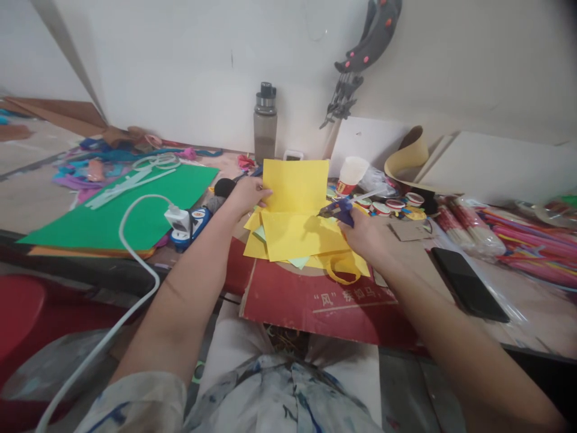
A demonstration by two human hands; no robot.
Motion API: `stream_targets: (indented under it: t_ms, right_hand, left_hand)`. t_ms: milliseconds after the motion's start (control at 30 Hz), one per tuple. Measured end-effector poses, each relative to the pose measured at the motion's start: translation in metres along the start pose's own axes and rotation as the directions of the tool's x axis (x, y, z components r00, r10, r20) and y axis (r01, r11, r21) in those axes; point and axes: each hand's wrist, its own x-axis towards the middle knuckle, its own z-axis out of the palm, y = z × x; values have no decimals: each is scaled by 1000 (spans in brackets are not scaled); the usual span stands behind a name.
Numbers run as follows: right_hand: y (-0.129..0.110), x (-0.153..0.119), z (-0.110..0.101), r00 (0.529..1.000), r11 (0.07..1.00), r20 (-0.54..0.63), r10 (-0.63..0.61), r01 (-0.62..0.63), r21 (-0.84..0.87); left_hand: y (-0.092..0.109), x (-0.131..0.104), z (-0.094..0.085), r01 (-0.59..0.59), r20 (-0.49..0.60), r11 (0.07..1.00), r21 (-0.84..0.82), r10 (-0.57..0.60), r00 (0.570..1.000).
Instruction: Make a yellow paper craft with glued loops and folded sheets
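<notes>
My left hand (pixel 252 195) pinches the left edge of a folded yellow sheet (pixel 295 185), whose upper half stands upright while its lower half lies flat. In my right hand (pixel 360 231) is a blue glue gun (pixel 340 210) with a pale glue stick (pixel 370 195) at its back. The gun's nozzle points left, over the lower half near the fold; whether it touches the paper I cannot tell. More yellow paper and bits of light green paper (pixel 299 263) lie underneath. A yellow paper loop (pixel 342 269) rests just in front, on the red cardboard (pixel 288 300).
Left are green sheets (pixel 180 198), a white cable (pixel 135 240) and a plug adapter (pixel 180 221). A bottle (pixel 265 129) and a paper cup (pixel 350 175) stand behind. A phone (pixel 469 282), wrapped sticks (pixel 469 228) and pipe cleaners (pixel 536 240) lie right.
</notes>
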Motion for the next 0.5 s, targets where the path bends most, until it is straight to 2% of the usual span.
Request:
stream_targets:
  t_ms: [100,233,367,500]
  right_hand:
    - [-7,2,6,997,996,19,-76,75,42]
    - [-23,0,12,995,993,15,-97,96,63]
    - [-36,-6,15,975,973,57,-215,210,92]
    - [-34,-8,13,987,986,20,-161,160,49]
  left_hand:
    - [0,0,0,-3,-6,1000,27,3,1000]
    - [-2,1,-1,-8,-6,999,52,8,1000]
    - [-6,5,-2,-31,0,995,95,31,1000]
    - [-11,8,-1,-56,7,994,91,56,998]
